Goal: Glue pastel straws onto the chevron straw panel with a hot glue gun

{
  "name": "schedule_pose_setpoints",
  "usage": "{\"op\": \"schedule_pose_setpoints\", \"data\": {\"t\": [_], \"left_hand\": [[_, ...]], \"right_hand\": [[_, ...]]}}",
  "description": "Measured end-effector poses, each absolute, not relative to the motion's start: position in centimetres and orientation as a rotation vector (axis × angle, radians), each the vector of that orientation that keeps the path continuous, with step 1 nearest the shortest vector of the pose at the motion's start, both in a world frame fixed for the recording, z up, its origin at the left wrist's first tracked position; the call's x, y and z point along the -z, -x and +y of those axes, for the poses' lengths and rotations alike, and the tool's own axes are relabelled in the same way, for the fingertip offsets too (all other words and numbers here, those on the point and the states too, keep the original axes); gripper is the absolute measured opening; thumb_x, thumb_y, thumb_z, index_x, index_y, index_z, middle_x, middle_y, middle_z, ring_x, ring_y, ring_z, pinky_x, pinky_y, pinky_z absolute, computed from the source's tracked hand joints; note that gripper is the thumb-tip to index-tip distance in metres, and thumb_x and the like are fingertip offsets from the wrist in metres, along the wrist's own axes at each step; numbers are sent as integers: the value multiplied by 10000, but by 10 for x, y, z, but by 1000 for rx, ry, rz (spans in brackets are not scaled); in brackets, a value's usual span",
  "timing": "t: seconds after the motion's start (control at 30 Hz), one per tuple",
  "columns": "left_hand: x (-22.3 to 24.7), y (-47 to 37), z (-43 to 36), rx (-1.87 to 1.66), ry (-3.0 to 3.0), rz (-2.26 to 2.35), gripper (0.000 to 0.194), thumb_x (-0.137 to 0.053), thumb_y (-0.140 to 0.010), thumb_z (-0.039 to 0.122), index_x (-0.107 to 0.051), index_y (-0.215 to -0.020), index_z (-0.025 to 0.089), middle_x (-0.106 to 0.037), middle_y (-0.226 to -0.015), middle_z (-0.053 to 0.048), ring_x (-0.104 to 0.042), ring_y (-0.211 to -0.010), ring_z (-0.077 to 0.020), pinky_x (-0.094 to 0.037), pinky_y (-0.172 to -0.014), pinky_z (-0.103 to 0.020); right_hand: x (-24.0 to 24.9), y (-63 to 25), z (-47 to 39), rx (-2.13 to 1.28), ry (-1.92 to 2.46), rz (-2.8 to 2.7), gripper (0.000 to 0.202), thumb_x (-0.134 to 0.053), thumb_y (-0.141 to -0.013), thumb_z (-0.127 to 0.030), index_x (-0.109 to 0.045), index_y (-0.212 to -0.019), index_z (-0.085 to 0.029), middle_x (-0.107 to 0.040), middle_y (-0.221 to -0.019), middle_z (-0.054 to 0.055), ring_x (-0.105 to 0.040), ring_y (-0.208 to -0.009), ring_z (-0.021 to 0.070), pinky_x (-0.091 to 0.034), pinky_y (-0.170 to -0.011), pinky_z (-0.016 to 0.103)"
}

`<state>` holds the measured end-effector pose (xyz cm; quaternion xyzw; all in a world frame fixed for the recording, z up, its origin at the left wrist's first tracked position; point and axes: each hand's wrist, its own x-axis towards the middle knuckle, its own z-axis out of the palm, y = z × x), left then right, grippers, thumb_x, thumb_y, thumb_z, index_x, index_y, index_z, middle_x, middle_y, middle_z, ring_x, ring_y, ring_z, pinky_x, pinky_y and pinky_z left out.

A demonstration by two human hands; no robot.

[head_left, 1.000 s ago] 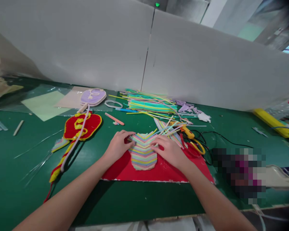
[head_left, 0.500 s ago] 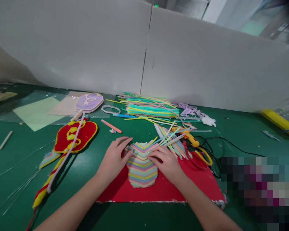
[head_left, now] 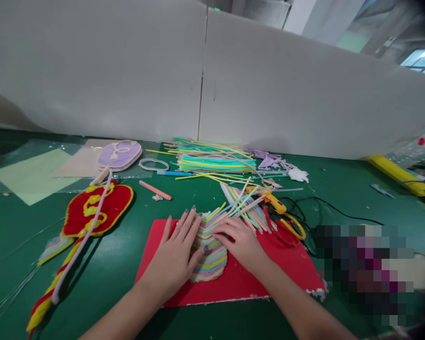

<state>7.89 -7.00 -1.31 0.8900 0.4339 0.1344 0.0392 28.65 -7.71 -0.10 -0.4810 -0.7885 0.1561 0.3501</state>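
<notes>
A chevron-striped panel of pastel pipe cleaners (head_left: 212,264) lies on a red board (head_left: 286,276). My left hand (head_left: 177,255) rests flat over the panel's left side, fingers stretched out and pointing away from me. At the panel's right edge, my right hand (head_left: 242,243) has thumb and fingertips pinched together on a pipe cleaner; the exact strand is partly hidden by the fingers. Loose pipe cleaner ends (head_left: 239,203) fan out from the upper right of the panel, crossing a second striped piece (head_left: 230,192).
An orange glue gun (head_left: 276,203) with a black cord lies at right, beside yellow-and-red loop handles (head_left: 293,226). Behind is a pipe cleaner bundle (head_left: 216,163). A red fan-shaped piece (head_left: 118,203) and a purple one (head_left: 116,156) lie left. An orange marker (head_left: 156,190) sits between.
My left hand has gone from curled fingers at the panel's upper left edge to lying flat on it. My right hand remains at the right edge. The view has shifted slightly right.
</notes>
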Motion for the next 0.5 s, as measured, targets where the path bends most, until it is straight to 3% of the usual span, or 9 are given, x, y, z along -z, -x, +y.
{"op": "schedule_pose_setpoints", "data": {"t": [0.3, 0.5], "left_hand": [[7, -82, -69, -394, -2748, 1196, 567, -381, -947, 450, -290, -1473, 257, -303, -1531, -77, -305, -1396, -273, -121, -1149, -563], [4, -84, -70, -377, -2762, 1176, 591, -408, -937, 399, -251, -1486, 246, -304, -1530, -64, -292, -1404, -250, -118, -1163, -524]], "right_hand": [[3, -287, -76, -444, 1224, -1988, 106, -576, -878, -177, -669, -874, -228, -663, -869, 25, -611, -869, 168, -506, -773, 304], [3, -287, -76, -435, 1217, -1986, 111, -567, -883, -177, -663, -878, -231, -663, -875, 30, -611, -861, 172, -503, -770, 306]]}}
